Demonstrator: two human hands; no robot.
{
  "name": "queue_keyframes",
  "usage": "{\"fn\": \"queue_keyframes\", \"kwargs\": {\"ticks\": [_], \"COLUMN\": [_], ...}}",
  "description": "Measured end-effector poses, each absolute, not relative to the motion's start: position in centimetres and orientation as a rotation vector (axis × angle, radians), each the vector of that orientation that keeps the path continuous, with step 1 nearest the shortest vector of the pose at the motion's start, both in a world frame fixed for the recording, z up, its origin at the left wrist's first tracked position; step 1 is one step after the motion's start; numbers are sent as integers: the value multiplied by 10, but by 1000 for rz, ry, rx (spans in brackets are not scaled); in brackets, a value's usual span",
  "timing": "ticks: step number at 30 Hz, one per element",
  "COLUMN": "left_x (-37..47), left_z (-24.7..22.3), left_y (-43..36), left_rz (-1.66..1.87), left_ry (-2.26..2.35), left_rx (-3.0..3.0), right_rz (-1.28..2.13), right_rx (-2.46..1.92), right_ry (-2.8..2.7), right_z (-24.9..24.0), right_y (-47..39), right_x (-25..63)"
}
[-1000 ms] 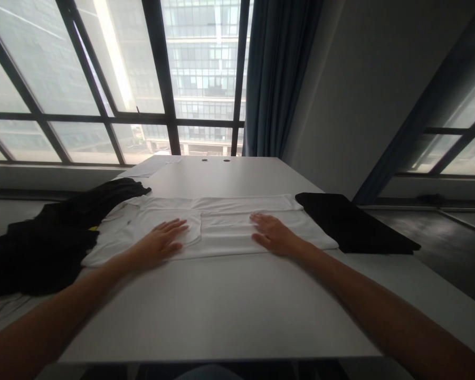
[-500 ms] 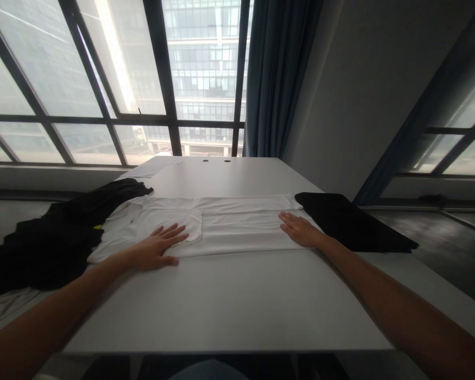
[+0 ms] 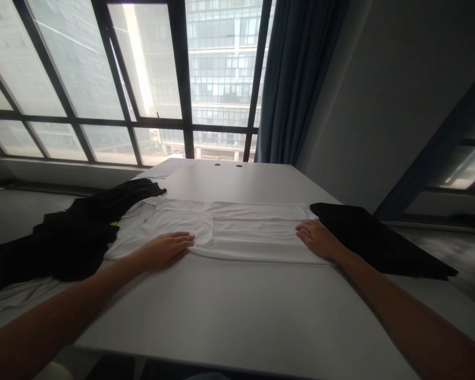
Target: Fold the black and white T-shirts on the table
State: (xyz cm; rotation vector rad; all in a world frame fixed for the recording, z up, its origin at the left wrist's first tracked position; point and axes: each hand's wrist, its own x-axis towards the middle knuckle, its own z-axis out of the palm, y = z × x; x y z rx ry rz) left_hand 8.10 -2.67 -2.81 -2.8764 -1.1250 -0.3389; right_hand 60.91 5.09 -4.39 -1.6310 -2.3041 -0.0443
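A white garment [image 3: 257, 240] lies folded lengthwise across the white table [image 3: 229, 311], its collar end to the left and a sleeve laid over its body. My left hand [image 3: 168, 249] rests palm down at the near edge beside the sleeve, fingers stretched out and close together, holding nothing. On the garment's right end lies my right hand [image 3: 315, 238], its fingers slightly bent and apart, with nothing visible in them.
Piled black clothes [image 3: 75, 232] cover the table's left side, with pale cloth [image 3: 24, 295] beneath. A folded black garment [image 3: 376, 237] is at the right. White cloth or paper [image 3: 162, 169] sits at the far left corner. Windows and a blue curtain [image 3: 296, 79] stand behind.
The view has turned a little to the left. My left hand's fingers have come together from a wide spread, and my right hand's fingers have bent slightly.
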Motion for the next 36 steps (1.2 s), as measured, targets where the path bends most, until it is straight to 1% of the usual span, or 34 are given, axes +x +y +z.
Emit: {"fn": "queue_keyframes", "kwargs": {"ticks": [4,8,12,15,18,21,24,26,29,33,36], "left_x": [77,69,56,38,9,-21,-38,-42,-42,-45,-46], "left_z": [-19,2,10,2,-12,-18,-15,-9,-2,0,-2], "left_y": [-30,-37,-49,-56,-54,-36,-5,18,46,67,74], "left_rz": [-336,-326,-263,-273,-291,-197,-15,84,176,95,7], "left_ry": [-1194,-1332,-1483,-1535,-1731,-2133,-2435,-2533,-2648,-2673,-2633], "left_rx": [-2904,-2941,-2971,-2983,-2760,-2301,-2031,-1982,-1984,-2112,-2194], "right_rz": [-154,-173,1,160,242,245,120,59,25,-8,42], "right_rx": [-1719,-1827,-1803,-1776,-1824,-1861,-1820,-1807,-1903,-1990,-1975], "right_ry": [-2332,-2317,-2447,-2555,-2552,-2549,-2587,-2579,-2489,-2421,-2456], "right_z": [-27,-12,-8,-9,-10,-10,-14,-20,-27,-27,-20], "right_y": [66,109,151,165,167,168,169,169,168,171,172], "right_x": [602,596,582,571,566,566,567,568,575,588,589]}}
